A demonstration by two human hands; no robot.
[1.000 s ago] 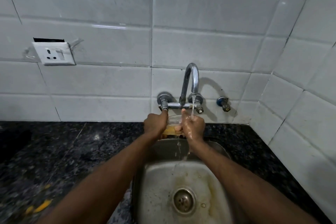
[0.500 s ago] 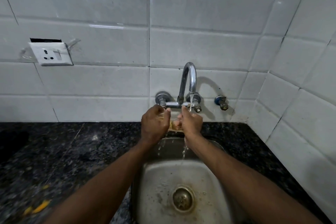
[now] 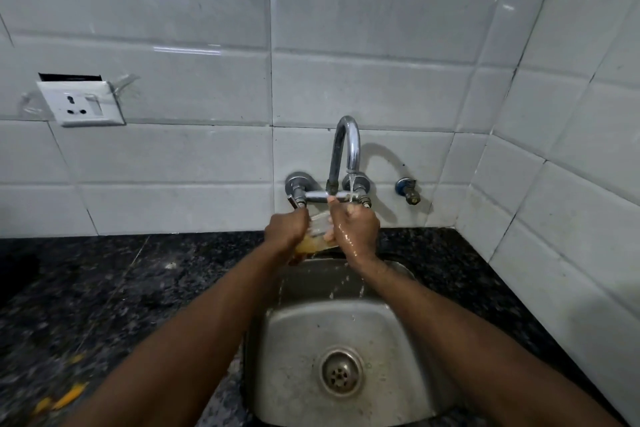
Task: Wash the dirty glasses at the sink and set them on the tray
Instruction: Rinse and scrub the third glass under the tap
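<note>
1. Here the left hand (image 3: 285, 231) is curled round the glass (image 3: 318, 231) (clear, yellow-stained low down), holding it above the back rim of the sink (image 3: 298, 333).
2. The right hand (image 3: 358, 230), wet, grips the glass's other side, fingers curled on it.
3. Water from the tap (image 3: 347, 146) falls on the right hand — drops spatter the basin.

A: Item, glass (image 3: 318, 240)?
B: Mostly hidden between left hand (image 3: 285, 231) and right hand (image 3: 358, 230); rim unseen.
A: Sink (image 3: 415, 340)?
B: Near rim cut off by the bottom edge.
A: Yellow scraps (image 3: 64, 400)?
B: Blurred; kind cannot be told.
</note>
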